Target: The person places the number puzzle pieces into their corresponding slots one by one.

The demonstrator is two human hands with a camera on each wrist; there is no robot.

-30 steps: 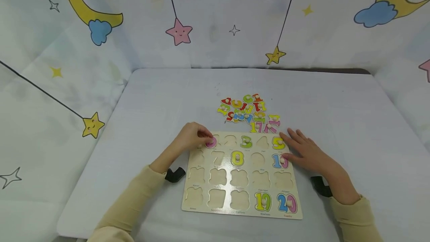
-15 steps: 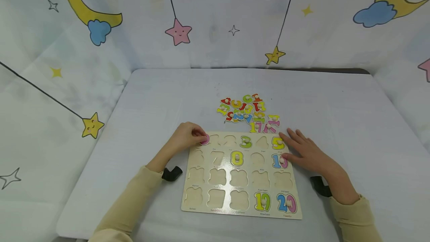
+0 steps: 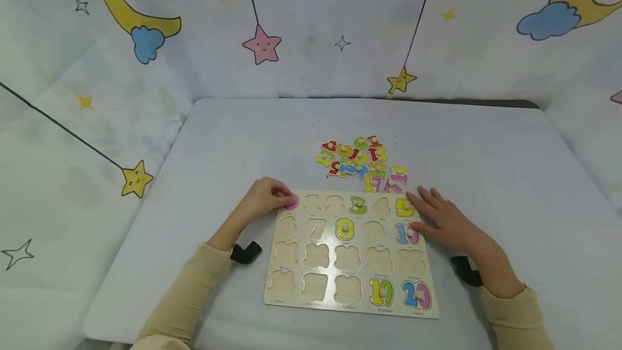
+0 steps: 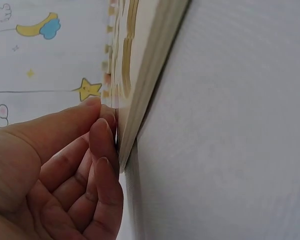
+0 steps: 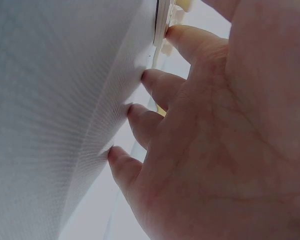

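A wooden number puzzle board (image 3: 320, 291) lies on the white table, its recesses in rows. At its far left corner my left hand (image 3: 264, 197) pinches the pink number zero piece (image 3: 291, 202), which sits over the first recess. In the left wrist view the thumb and fingers of that hand (image 4: 75, 165) meet close to the board's edge and hide the piece. My right hand (image 3: 447, 220) is spread at the board's right edge, thumb beside the number ten piece (image 3: 407, 233). The right wrist view shows its fingertips (image 5: 121, 157) touching the tabletop and the board's edge.
A pile of colourful number pieces (image 3: 359, 158) with knobs lies just beyond the board. Pieces three (image 3: 358, 206), five (image 3: 405, 208), eight (image 3: 345, 229), nineteen (image 3: 382, 291) and twenty (image 3: 416, 295) sit in recesses. A cartoon-printed cloth (image 3: 311, 64) hangs behind the table (image 3: 233, 139).
My left hand has moved left with the pink zero, from near the second recess to the first one at the corner. The right hand has stayed in place.
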